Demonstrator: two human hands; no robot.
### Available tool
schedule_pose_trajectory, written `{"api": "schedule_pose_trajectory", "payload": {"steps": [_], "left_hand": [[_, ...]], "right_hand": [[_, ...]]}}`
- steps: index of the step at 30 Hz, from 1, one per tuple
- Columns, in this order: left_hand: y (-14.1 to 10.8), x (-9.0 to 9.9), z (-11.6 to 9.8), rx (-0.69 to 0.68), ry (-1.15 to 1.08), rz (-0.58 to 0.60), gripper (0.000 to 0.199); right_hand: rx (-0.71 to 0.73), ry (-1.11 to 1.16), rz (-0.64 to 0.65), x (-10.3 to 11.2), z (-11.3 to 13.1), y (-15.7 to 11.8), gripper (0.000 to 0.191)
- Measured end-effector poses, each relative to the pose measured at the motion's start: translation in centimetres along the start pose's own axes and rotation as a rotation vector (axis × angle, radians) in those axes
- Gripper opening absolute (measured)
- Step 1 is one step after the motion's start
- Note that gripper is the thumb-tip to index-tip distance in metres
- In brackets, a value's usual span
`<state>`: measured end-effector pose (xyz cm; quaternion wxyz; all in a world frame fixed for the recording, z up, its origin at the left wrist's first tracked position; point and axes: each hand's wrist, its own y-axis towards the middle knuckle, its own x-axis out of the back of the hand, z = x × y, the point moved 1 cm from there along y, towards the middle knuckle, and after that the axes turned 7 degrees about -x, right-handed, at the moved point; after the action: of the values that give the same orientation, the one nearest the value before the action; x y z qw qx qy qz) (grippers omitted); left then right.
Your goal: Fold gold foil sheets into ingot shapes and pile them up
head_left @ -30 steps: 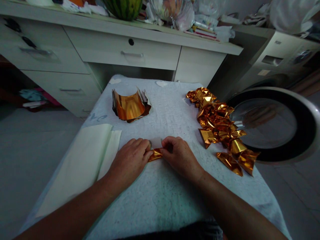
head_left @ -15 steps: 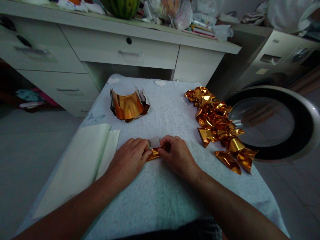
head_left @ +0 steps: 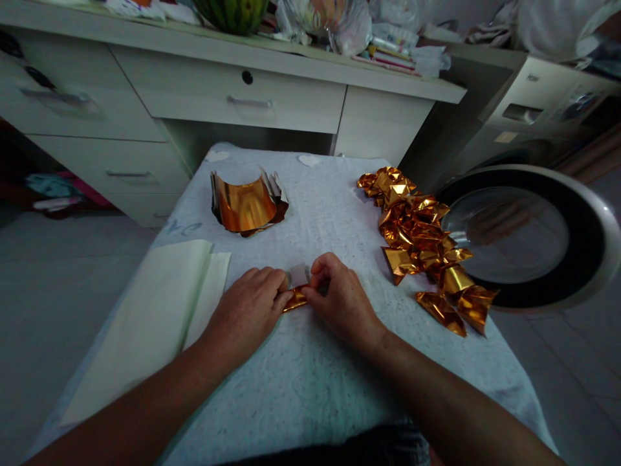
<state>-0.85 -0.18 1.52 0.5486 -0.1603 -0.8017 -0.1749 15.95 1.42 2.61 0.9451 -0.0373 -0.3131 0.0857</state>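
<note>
A small piece of gold foil paper, partly folded with its pale backing showing at the far side, lies on the cloth-covered table between my hands. My left hand pinches its left end, thumb over the gold strip. At the other end, my right hand is closed on the paper with thumb and bent fingers. Much of the piece is hidden by my fingers. Farther off to the left stands a curved stack of gold foil sheets. Several folded gold foil pieces lie in a heap along the right side.
Pale paper sheets lie at the table's left edge. White drawers stand behind, with a watermelon and plastic bags on top. An open washing machine door reaches close to the table's right side.
My right fingers have lifted slightly at the paper's far edge while the thumb stays low. My left hand keeps its pinch. The whole view has shifted a little.
</note>
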Motion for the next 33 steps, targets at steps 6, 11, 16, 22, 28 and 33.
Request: {"api": "schedule_pose_trajectory", "payload": {"steps": [6, 11, 16, 22, 28, 33], "left_hand": [[0.09, 0.12, -0.08, 0.006, 0.028, 0.005, 0.018], [0.18, 0.15, -0.1, 0.019, 0.014, 0.005, 0.017], [0.17, -0.06, 0.11, 0.005, 0.006, 0.006, 0.016], [0.07, -0.12, 0.22, -0.001, -0.02, -0.001, 0.014], [0.0, -0.18, 0.19, -0.005, -0.017, -0.007, 0.017], [0.02, -0.19, 0.14, -0.012, -0.009, -0.012, 0.016]], "right_hand": [[0.032, -0.062, -0.034, -0.15, 0.24, -0.1, 0.026], [0.088, -0.15, -0.086, -0.36, 0.5, -0.28, 0.025], [0.129, -0.181, -0.105, -0.61, 0.48, -0.44, 0.025], [0.144, -0.192, -0.097, -0.54, 0.43, -0.52, 0.024], [0.138, -0.191, -0.104, -0.39, 0.56, -0.44, 0.024], [0.092, -0.153, -0.094, -0.27, 0.27, -0.14, 0.024]]}}
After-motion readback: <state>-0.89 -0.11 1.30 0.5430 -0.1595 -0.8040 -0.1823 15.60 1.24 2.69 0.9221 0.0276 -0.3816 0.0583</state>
